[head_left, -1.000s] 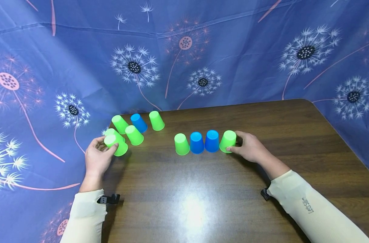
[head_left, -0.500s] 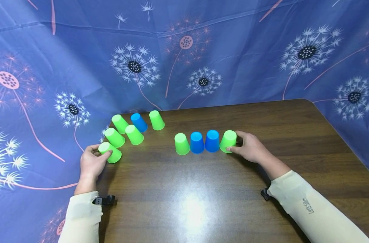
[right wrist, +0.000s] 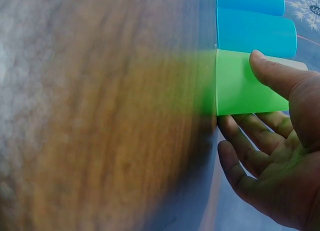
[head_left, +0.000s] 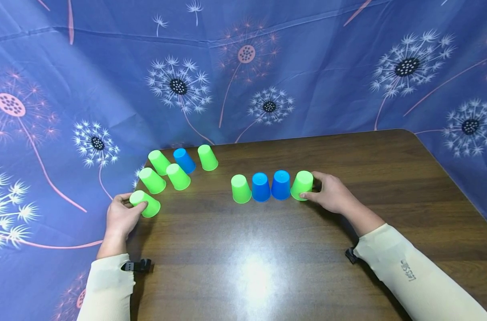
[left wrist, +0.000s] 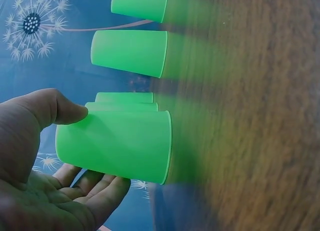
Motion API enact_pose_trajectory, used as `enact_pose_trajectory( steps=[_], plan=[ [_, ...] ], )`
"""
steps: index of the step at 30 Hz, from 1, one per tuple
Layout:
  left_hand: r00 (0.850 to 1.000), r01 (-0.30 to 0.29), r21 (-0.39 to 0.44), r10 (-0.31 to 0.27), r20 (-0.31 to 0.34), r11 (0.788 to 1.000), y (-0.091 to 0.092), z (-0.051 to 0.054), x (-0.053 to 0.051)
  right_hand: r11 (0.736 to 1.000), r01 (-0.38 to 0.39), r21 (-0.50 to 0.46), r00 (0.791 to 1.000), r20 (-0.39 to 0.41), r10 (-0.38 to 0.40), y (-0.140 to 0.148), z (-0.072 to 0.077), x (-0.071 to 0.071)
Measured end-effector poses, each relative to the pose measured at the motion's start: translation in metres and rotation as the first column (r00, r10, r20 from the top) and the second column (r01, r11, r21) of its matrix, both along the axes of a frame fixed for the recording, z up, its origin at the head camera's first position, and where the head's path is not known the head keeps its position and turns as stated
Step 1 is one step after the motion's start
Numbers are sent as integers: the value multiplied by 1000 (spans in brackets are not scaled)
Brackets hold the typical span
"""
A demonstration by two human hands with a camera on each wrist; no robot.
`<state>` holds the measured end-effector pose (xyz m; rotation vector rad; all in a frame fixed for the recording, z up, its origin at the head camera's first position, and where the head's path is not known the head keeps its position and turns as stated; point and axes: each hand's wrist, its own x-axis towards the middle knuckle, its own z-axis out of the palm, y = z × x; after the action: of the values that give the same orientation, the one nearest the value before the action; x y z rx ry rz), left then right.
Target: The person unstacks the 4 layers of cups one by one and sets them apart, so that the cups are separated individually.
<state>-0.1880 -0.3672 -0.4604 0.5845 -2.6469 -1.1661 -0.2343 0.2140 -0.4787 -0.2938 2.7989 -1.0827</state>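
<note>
At the table's left edge, my left hand (head_left: 122,217) holds an upside-down green cup (head_left: 148,206) between thumb and fingers. The left wrist view shows the thumb on one side of that cup (left wrist: 115,146) and the fingers on the other. My right hand (head_left: 329,194) grips another upturned green cup (head_left: 302,183) at the right end of a row. Beside it stand two blue cups (head_left: 281,183), then a green cup (head_left: 241,189). In the right wrist view, the gripped cup (right wrist: 240,86) stands on the table against a blue cup.
Behind the left hand stand several more upturned cups: a near green one (head_left: 152,180), another green one (head_left: 178,177), a blue one (head_left: 186,161) and a green one (head_left: 208,158) at the back. A patterned blue cloth (head_left: 328,98) hangs behind the brown table (head_left: 211,258).
My left hand has carried its green cup toward me and slightly left, away from the green cup behind it, and has nearly stopped. The right hand and its row have stayed put.
</note>
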Motion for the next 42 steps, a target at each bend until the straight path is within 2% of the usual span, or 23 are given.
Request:
enact_pose_trajectory(
  steps=[6,9,12,14,17,20,23,25,28,33,37,39,42],
  plan=[
    [999,50,57,-51,5,997,0,1,-1,1000,4,1,1000,1,-4,1,-1,-1],
    [997,72,71,-69,-46,995,0,6,-1,1000,4,8,1000,-1,-4,1,-2,-1],
    [988,77,88,-65,-140,993,3,14,-2,1000,4,6,1000,0,-4,0,-2,-2],
    [977,78,103,-55,-205,992,8,21,-3,1000,5,7,1000,2,-5,1,-2,-2],
    [950,85,114,-47,-308,990,21,33,-3,1000,5,10,1000,5,-5,0,-1,-2],
    [919,133,106,-82,-385,986,39,44,-4,1000,4,18,1000,2,-4,1,-1,-2],
    [886,208,92,-148,-439,974,58,52,-7,1000,2,18,1000,-3,-2,1,-1,-2],
    [864,266,75,-203,-462,961,71,55,-10,1000,1,16,1000,-4,-1,1,-1,-2],
    [832,361,63,-291,-472,930,91,56,-15,1000,2,11,1000,-4,-2,0,-2,-2],
    [802,493,78,-417,-427,867,126,48,-24,1000,7,10,1000,-4,-7,0,-2,-1],
    [789,552,77,-490,-371,830,152,40,-28,1000,5,6,1000,-2,-5,0,-2,-2],
    [778,582,84,-524,-347,809,164,35,-30,1000,4,5,1000,-2,-4,0,-2,-2],
    [754,626,91,-571,-325,774,179,26,-35,1000,3,1,1000,0,-3,1,-2,-2]
  ],
)
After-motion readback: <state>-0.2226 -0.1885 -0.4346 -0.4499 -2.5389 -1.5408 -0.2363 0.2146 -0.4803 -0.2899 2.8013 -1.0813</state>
